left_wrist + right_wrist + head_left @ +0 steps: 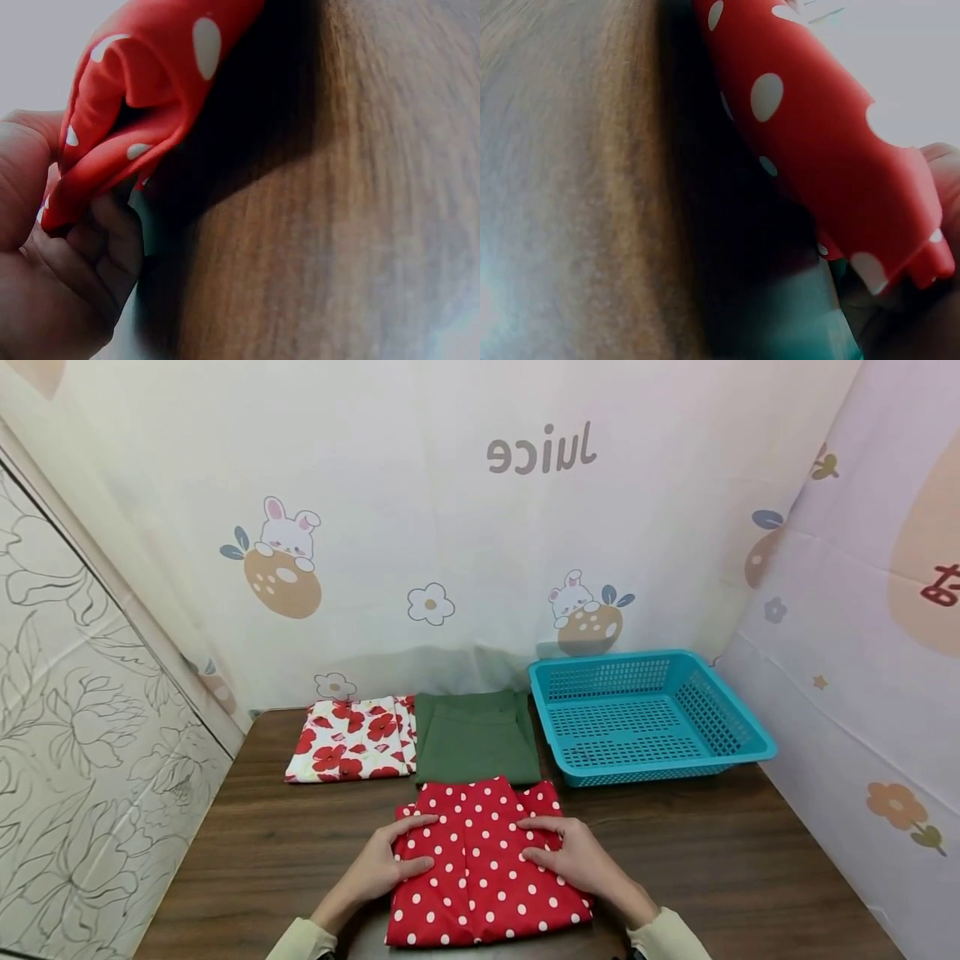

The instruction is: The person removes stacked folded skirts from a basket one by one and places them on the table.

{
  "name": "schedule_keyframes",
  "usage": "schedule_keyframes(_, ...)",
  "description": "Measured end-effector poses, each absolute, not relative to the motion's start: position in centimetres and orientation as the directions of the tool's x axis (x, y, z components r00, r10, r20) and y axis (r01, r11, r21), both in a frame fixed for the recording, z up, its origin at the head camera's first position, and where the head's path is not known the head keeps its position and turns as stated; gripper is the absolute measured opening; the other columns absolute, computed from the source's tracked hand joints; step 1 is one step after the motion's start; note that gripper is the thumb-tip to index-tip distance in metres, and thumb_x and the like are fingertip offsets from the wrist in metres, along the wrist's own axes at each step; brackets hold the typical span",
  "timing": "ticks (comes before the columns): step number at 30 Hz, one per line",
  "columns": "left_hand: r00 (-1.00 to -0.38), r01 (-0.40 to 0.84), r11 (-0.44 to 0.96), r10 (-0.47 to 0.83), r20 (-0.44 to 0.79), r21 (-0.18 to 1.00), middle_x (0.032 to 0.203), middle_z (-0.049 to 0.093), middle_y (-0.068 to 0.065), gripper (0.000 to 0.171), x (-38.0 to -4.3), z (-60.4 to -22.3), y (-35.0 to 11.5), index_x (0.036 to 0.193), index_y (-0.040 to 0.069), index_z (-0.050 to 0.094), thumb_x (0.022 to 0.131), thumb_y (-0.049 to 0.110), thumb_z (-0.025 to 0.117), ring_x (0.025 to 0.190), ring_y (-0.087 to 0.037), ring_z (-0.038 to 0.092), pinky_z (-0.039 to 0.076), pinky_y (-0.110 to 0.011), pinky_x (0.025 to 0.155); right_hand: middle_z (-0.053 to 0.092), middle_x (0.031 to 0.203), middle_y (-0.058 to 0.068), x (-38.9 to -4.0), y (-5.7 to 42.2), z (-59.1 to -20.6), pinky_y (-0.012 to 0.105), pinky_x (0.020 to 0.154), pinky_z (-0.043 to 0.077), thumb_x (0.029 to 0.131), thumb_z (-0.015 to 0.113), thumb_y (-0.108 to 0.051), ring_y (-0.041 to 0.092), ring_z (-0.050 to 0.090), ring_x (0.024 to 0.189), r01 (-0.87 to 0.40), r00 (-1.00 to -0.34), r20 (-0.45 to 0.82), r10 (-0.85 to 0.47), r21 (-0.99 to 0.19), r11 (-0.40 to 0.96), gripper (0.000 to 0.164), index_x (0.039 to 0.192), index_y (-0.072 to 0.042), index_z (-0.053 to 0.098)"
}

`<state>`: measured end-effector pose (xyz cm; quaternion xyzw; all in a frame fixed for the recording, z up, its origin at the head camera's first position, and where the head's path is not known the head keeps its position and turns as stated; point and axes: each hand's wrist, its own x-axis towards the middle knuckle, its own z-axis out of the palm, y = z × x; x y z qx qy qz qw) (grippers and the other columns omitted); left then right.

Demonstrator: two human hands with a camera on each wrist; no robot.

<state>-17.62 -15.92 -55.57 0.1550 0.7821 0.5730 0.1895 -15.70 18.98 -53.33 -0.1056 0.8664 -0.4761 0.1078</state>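
A folded red cloth with white polka dots (480,877) is at the front middle of the table, a seam running down it. My left hand (386,860) grips its left side, thumb on top. In the left wrist view the fingers (112,240) curl under the rolled layers of its edge. From the opposite side my right hand (577,856) holds the right edge, thumb and index finger over the top. The right wrist view shows that side of the cloth (817,135) raised above the wood, with the other fingers mostly in shadow beneath.
Behind the red cloth lies a folded dark green cloth (476,739), beside a folded white cloth with red flowers (352,743) at its left. A turquoise plastic basket (562,760) stands at the back right. Printed curtains (480,527) hang behind the wooden table (262,852).
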Motion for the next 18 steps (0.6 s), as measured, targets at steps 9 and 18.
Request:
schedule_keyframes(9, -0.891, 0.055, 0.402, 0.433, -0.137, 0.914, 0.136, 0.058, -0.014, 0.054, -18.4, -55.6, -15.1, 0.139, 0.022, 0.061, 0.089, 0.024, 0.081, 0.118, -0.027, 0.06, 0.057, -0.033, 0.089, 0.06, 0.133, 0.013, -16.2, 19.5, -54.4, 0.028, 0.075, 0.058, 0.084, 0.085, -0.026, 0.027, 0.055, 0.115, -0.035, -0.968, -0.107, -0.228, -0.839, 0.543, 0.045, 0.125, -0.023, 0.068)
schedule_keyframes(18, -0.919, 0.111, 0.546, 0.375, -0.124, 0.83, 0.134, 0.057, -0.015, 0.055, -18.6, -55.2, -14.4, 0.133, 0.029, 0.064, 0.083, 0.024, 0.086, 0.12, -0.031, 0.054, 0.055, -0.051, 0.091, 0.061, 0.131, 0.012, -16.5, 19.9, -54.6, 0.033, 0.077, 0.058, 0.082, 0.087, -0.027, 0.027, 0.056, 0.114, -0.008, -0.971, -0.126, -0.205, -0.833, 0.554, 0.045, 0.123, -0.022, 0.067)
